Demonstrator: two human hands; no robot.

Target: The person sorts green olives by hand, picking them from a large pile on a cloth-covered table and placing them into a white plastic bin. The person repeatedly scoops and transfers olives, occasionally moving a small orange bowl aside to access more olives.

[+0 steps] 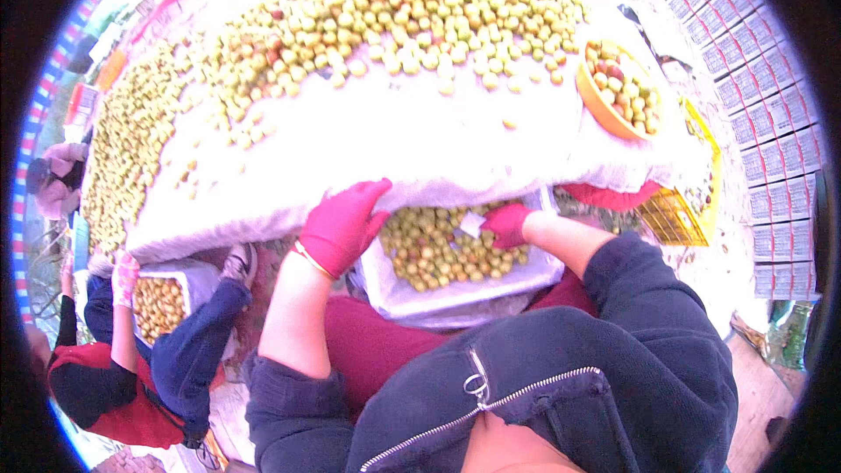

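My left hand [343, 228], in a red glove, rests at the near edge of the cloth-covered table [394, 138] with its fingers apart and nothing seen in them. Below that edge a lined white crate [407, 302] holds many small round green and brownish fruits [453, 263]. My right hand [506, 225], also gloved in red, is over the crate's right part. A small white piece [471, 225], perhaps paper, lies at its fingertips; whether the hand grips it is unclear. More green fruits [420, 20] are heaped across the table's far side.
An orange bowl [601, 108] of fruit stands at the table's right, a yellow plastic crate [709, 223] beyond it. Strapped stacked boxes [769, 112] line the far right. At lower left a co-worker [125, 387] sits by another crate [197, 276] of fruit.
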